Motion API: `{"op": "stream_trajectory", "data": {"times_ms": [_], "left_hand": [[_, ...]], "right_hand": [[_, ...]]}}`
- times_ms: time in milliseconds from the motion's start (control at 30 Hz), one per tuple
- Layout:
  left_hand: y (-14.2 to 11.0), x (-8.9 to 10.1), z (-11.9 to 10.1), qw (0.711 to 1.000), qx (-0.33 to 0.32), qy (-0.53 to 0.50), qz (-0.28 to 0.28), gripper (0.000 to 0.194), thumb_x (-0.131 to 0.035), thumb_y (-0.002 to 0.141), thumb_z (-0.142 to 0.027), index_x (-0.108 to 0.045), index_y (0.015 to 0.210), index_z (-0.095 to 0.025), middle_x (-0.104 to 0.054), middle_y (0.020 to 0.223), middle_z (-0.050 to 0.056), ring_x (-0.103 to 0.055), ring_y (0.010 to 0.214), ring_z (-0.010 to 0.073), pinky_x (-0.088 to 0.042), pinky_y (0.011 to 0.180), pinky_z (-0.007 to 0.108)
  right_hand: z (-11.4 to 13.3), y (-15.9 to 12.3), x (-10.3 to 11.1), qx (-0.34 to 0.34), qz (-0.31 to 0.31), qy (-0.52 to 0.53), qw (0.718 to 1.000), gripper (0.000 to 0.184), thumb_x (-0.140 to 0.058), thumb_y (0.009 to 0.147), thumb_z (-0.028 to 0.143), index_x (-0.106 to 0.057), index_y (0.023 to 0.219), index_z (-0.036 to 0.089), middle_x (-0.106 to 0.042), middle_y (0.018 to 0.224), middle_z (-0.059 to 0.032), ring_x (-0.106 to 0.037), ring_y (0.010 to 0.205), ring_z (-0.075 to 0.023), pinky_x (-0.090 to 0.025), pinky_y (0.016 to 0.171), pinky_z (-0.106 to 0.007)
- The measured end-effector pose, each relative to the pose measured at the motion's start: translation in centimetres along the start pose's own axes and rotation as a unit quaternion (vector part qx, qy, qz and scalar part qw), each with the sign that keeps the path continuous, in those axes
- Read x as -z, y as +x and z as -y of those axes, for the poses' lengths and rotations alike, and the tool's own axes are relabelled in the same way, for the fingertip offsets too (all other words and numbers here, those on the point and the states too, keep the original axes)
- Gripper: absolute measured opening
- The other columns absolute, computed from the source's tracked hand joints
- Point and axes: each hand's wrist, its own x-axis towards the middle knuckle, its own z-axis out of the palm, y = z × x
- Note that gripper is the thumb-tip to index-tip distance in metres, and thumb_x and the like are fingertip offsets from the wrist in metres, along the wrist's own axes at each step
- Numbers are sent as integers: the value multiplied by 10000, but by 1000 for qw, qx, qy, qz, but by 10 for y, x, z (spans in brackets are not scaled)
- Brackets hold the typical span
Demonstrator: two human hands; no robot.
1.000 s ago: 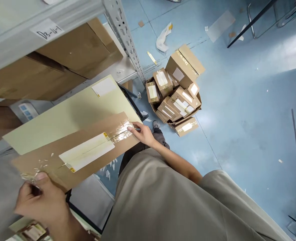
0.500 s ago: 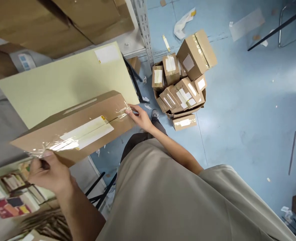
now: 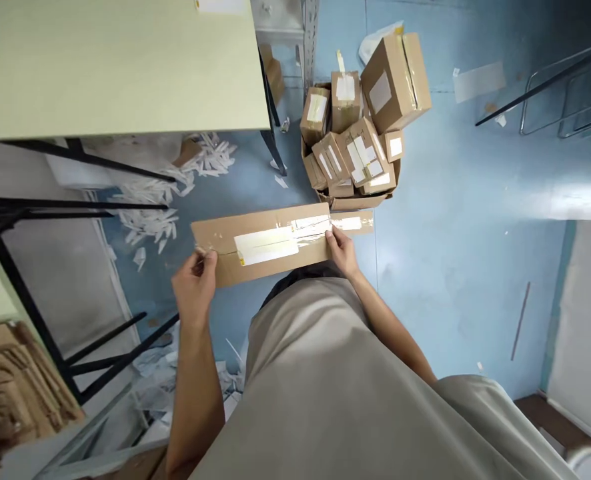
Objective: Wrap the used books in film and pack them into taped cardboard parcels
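Note:
A long brown cardboard box [image 3: 225, 270], with a white label and shiny clear tape along its top seam, hangs over the floor in front of my body. My left hand [image 3: 195, 277] is closed at the taped left end, thumb on top. At the right end my right hand [image 3: 341, 250] grips the box, thumb on its upper edge. Just beyond the box stands a large open carton [image 3: 358, 201] filled with several smaller taped boxes. Part of another labelled box [image 3: 363, 222] on the floor shows behind the right end.
A pale green table [image 3: 125, 73] with black legs is at the upper left. White paper scraps [image 3: 150, 207] litter the floor under it. Flattened cardboard [image 3: 20, 387] is stacked at lower left. A metal shelf post [image 3: 309, 47] rises beside the carton; chair legs [image 3: 540, 87] stand at upper right.
Both hands have carried the long box off the green table, rightward over the floor, nearer to the filled carton. My view has turned, so the table now sits higher.

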Motion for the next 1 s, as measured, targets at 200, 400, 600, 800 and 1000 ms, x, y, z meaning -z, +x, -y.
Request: {"op": "stream_trajectory", "data": {"times_ms": [200, 400, 600, 800, 1000], "left_hand": [[-80, -55, 42, 995, 67, 39, 68, 337, -634, 919, -541, -747, 964, -227, -873, 1045, 95, -804, 980, 278, -588, 840, 319], [-146, -142, 47, 983, 118, 108, 90, 248, -625, 982, -439, -740, 1039, -227, -858, 1118, 104, -805, 1081, 280, -591, 929, 321], [-203, -283, 47, 950, 154, 222, 157, 230, -655, 1012, -415, -746, 1055, -208, -834, 1232, 184, -767, 1196, 350, -573, 1018, 395], [-220, -415, 74, 916, 193, 214, 280, 213, -753, 950, -402, -793, 1049, -218, -873, 1124, 114, -785, 1122, 287, -553, 920, 308], [-188, -524, 129, 901, 222, 218, 302, 253, -802, 917, -340, -828, 1108, -177, -874, 1180, 166, -795, 1166, 337, -562, 956, 352]], "right_hand": [[-41, -41, 58, -5, 20, -54, 998, 715, -504, 1063, 723, -762, 1403, 150, -845, 1335, -129, -743, 1212, -318, -575, 1127, -418], [-114, -56, 138, -57, 82, -119, 988, 591, -529, 1023, 695, -775, 1141, 171, -830, 1041, -97, -713, 956, -268, -580, 928, -369], [-231, -67, 242, -177, 97, -133, 970, 570, -598, 950, 681, -739, 1190, 184, -843, 1154, -133, -763, 1026, -282, -601, 950, -389], [-333, -54, 319, -286, 74, -192, 936, 490, -697, 901, 621, -728, 1132, 189, -838, 1153, -132, -751, 1027, -270, -586, 928, -365], [-434, -10, 335, -322, 89, -210, 919, 387, -720, 867, 591, -731, 978, 220, -815, 1001, -85, -699, 936, -268, -560, 864, -374]]}}
